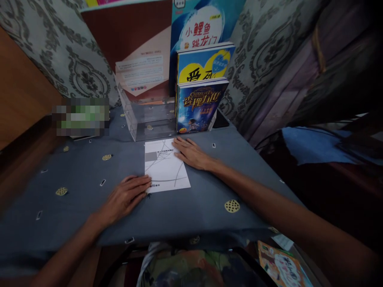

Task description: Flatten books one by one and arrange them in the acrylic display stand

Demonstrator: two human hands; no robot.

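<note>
A white printed booklet or sheet (167, 171) with a grey block and thin curved lines lies flat on the cloth-covered table. My left hand (128, 195) rests at its lower left corner, fingers stretched out, the tips on the paper. At the upper right edge lies my right hand (191, 152), flat, with its fingertips over the paper. Just beyond the paper stands a clear acrylic book rack (131, 119). On its right side a dark blue book (197, 107) stands upright in front of a blue and yellow book (206, 59).
Taller books, a brown one (140, 44) and a teal one (194, 24), stand at the back of the rack. A blurred-out green item (80, 117) sits at the left. A dark flat object (220, 119) lies right of the rack. Below the table edge is an orange book (281, 265).
</note>
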